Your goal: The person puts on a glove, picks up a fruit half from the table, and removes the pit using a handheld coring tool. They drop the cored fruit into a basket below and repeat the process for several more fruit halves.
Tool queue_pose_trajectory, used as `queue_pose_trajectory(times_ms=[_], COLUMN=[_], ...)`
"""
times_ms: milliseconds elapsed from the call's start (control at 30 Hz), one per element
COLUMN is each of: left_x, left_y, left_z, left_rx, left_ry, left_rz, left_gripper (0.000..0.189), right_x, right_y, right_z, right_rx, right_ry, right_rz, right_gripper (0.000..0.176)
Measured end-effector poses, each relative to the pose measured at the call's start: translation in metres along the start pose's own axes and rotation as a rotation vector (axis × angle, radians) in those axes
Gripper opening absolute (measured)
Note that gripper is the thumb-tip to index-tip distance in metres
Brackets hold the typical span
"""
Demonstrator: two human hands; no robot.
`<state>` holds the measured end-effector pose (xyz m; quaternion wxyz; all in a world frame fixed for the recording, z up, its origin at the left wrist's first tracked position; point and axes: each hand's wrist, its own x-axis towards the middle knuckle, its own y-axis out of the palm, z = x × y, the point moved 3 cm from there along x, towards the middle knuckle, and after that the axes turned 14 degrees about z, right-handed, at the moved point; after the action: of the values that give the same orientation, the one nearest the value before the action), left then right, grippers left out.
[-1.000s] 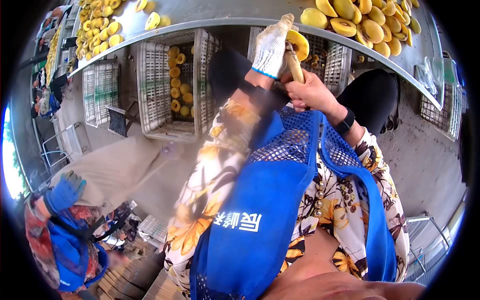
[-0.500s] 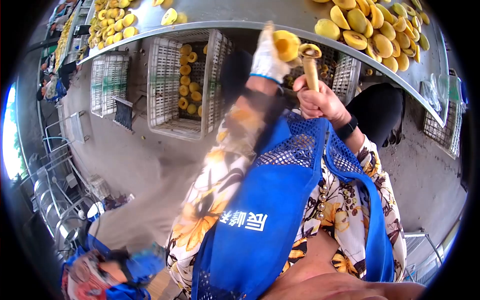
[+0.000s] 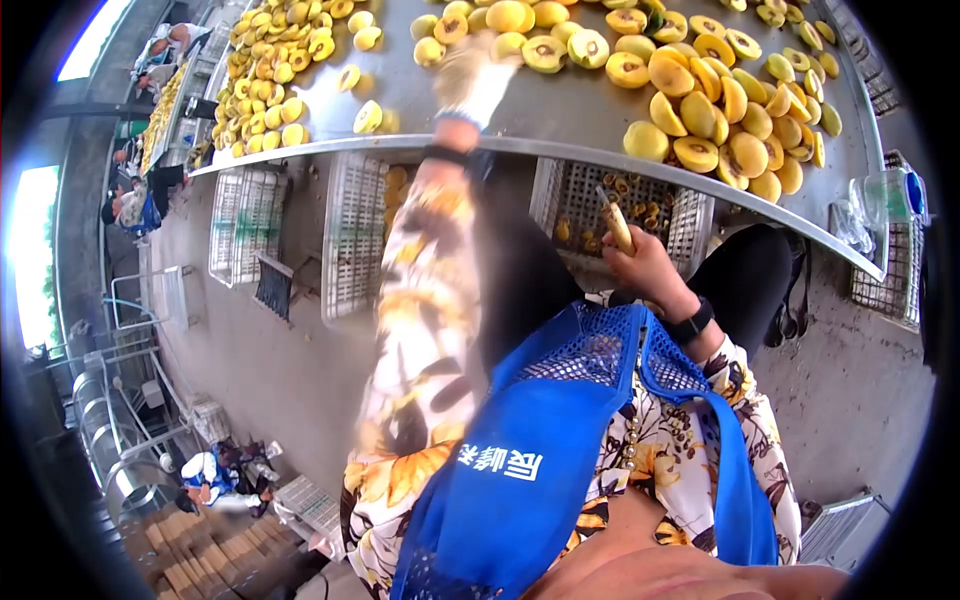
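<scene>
My left hand (image 3: 478, 82), in a white glove, reaches over the metal table (image 3: 400, 100) and is smeared by motion. Its fingers, and anything in them, cannot be made out. Halved yellow fruits (image 3: 545, 54) with brown centres lie just right of it. Below the table edge, my right hand (image 3: 648, 268) is bare and closed round a tool with a pale handle (image 3: 618, 228) and a thin metal tip. The tool is over a crate (image 3: 560, 195) with small brown and yellow pieces in it.
Heaps of fruit lie on the table at left (image 3: 265, 85) and right (image 3: 750, 125). A crate with yellow fruit (image 3: 350, 235) and a white crate (image 3: 240, 215) stand below its edge. People (image 3: 215, 475) are at lower left and upper left.
My left hand has moved from beside the tool, where it held a yellow fruit, up over the table. My right hand has moved lower, and the brown-centred piece no longer shows at the tool's end.
</scene>
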<state>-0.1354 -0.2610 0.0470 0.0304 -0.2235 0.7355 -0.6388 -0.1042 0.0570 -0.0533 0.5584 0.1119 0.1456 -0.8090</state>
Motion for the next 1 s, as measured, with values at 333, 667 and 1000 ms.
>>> queue_pose_trajectory(times_ms=[333,667,1000], left_x=[0.079,-0.034,-0.082], left_y=[0.115,0.051,0.028], left_z=[-0.034,-0.065,-0.134], left_rx=[0.133,-0.088,-0.33], left_ry=[-0.1,-0.037,0.438], left_rz=[0.536,0.659,0.106], left_gripper=[0.033,0.046,0.064], right_x=[-0.032,0.002,-0.003], right_y=[-0.024,-0.024,-0.051], right_z=[0.014,0.042,0.044], right_rx=[0.025,0.113,0.606], right_ry=[-0.016,-0.047,-0.207], right_rz=[-0.199,-0.222,-0.253], right_gripper=[0.024,0.022,0.035])
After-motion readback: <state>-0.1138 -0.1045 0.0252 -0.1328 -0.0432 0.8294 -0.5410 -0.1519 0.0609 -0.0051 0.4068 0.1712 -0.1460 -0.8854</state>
